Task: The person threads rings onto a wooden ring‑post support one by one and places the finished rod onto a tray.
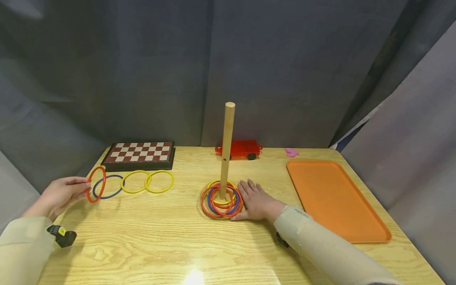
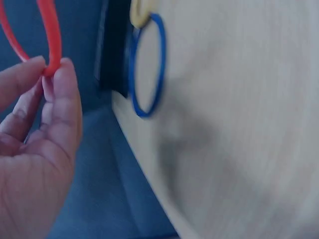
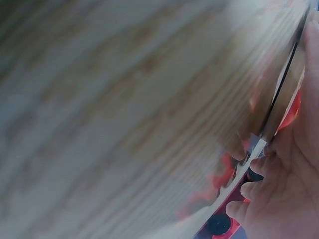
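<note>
My left hand (image 1: pixel 62 194) pinches a thin red ring (image 1: pixel 105 182) between thumb and fingertips, holding it upright at the table's left side. In the left wrist view the red ring (image 2: pixel 53 32) rises from the fingertips. Just beyond lies a blue ring (image 1: pixel 113 175), followed by two overlapping yellow rings (image 1: pixel 160 192). A tall wooden peg (image 1: pixel 227 146) stands mid-table, with several red, blue and yellow rings (image 1: pixel 221 216) piled around its foot. My right hand (image 1: pixel 257 202) lies palm down, fingers spread, at the right edge of that pile.
Behind the loose rings sits a checkered board box (image 1: pixel 139 153). A red toy wagon (image 1: pixel 244 149) stands behind the peg, a small pink piece (image 1: pixel 291 152) to its right. An orange tray (image 1: pixel 335 198) occupies the right side. Grey curtains (image 1: pixel 156 71) hang along the back.
</note>
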{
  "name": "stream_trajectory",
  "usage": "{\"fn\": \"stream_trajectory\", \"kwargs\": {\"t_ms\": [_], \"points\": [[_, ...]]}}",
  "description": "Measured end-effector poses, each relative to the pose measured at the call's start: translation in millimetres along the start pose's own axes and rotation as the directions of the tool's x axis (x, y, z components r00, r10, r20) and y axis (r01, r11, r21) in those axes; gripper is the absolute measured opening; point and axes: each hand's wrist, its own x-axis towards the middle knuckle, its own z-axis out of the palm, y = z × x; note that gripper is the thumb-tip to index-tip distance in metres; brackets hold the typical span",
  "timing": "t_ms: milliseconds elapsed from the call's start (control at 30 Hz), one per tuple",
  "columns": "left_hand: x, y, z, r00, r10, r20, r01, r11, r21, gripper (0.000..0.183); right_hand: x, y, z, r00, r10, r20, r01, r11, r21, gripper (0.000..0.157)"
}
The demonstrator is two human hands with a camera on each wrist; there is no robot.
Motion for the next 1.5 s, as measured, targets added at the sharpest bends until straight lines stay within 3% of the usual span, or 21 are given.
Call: {"fn": "stream_trajectory", "kwargs": {"t_ms": [100,267,367,567,733,867,1033,1167,1300,1500], "points": [[4.2,12.2,4.8,0.999,0.022,0.043,-0.018,0.995,-0.095,0.029,1.9,-1.0,0.9,1.000,-0.009,-0.003,0.009,1.000,0.007,0.118],[10.1,41.7,19.4,0.998,0.017,0.063,-0.017,1.000,0.012,0.027,5.2,-1.7,4.2,1.000,-0.013,-0.004,0.013,1.000,0.000,0.118],[15.0,61.6,34.9,0.996,0.003,0.089,-0.009,0.998,0.062,0.023,7.2,-2.1,5.8,1.000,-0.009,-0.008,0.009,1.000,-0.007,0.118],[23.4,104.1,77.7,0.987,0.031,0.160,-0.038,0.998,0.040,0.014,8.5,-1.7,6.8,1.000,-0.014,-0.018,0.013,1.000,-0.015,0.117],[27.0,152.1,123.4,0.982,0.133,0.137,-0.118,0.987,-0.110,0.010,8.3,-0.3,6.8,1.000,-0.013,-0.019,0.013,1.000,-0.003,0.117],[26.9,189.2,162.1,0.964,0.230,0.135,-0.182,0.936,-0.300,0.010,9.0,0.6,5.8,1.000,-0.011,-0.026,0.011,1.000,0.001,0.117],[24.8,222.4,208.6,0.943,0.295,0.156,-0.208,0.885,-0.415,0.014,10.6,2.2,5.8,1.000,-0.005,-0.021,0.005,1.000,-0.018,0.116],[28.1,237.3,237.4,0.934,0.310,0.177,-0.213,0.882,-0.421,0.012,11.6,2.2,5.9,1.000,-0.010,-0.021,0.010,1.000,-0.022,0.115],[36.8,242.4,258.0,0.941,0.291,0.171,-0.205,0.896,-0.393,0.003,11.6,2.0,5.1,1.000,-0.005,-0.025,0.004,1.000,-0.023,0.115],[49.5,223.0,273.6,0.969,0.187,0.162,-0.143,0.957,-0.251,0.003,12.3,2.6,5.6,1.000,0.003,-0.025,-0.004,1.000,-0.031,0.115]]}}
